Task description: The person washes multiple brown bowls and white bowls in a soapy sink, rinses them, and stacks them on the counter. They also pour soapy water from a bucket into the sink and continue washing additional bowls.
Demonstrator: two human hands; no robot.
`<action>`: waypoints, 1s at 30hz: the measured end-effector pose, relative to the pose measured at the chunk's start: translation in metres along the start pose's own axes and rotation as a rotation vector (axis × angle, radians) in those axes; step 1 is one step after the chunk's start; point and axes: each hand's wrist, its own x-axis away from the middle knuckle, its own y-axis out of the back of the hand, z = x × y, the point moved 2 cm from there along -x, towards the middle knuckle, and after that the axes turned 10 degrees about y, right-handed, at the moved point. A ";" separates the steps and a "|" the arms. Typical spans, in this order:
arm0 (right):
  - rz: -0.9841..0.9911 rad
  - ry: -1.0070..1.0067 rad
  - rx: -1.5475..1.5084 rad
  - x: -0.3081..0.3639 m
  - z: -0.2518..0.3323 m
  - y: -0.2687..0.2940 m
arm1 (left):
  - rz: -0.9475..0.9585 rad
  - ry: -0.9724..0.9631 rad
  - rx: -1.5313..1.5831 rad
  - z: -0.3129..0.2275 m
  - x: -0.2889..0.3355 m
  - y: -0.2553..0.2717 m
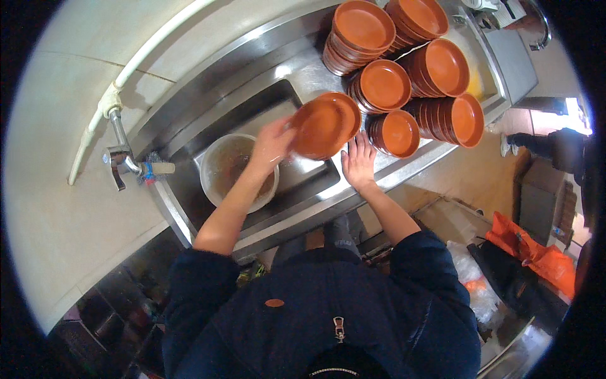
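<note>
A brown, round, shallow dish [324,128] is tilted over the right end of the sink basin [309,180]. My left hand [273,143] is closed on its left rim, slightly blurred. My right hand [359,163] lies on the metal counter beside the basin, fingers stretched out toward the front stack of dishes [399,134]. Whether those fingertips touch the stack or the held dish, I cannot tell. Below my left forearm, a whitish plastic tub [213,165] of murky water stands in the basin.
More brown dishes stand in several stacks, among them a tall back stack [364,28] and a leaning right one [466,120]. A tap [120,158] with a cloth-wrapped spout projects at the left. An orange bag [530,252] lies at the right, and a person's leg [530,140] shows beyond.
</note>
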 end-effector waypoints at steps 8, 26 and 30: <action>0.018 -0.009 0.004 0.002 -0.002 -0.008 | -0.360 -0.496 -0.440 -0.011 -0.028 -0.047; 0.056 0.041 0.122 0.003 -0.001 -0.014 | -0.429 0.408 -1.096 0.253 -0.102 0.153; 0.043 0.087 0.139 0.003 -0.001 -0.012 | -0.448 0.097 -1.238 0.237 -0.085 0.146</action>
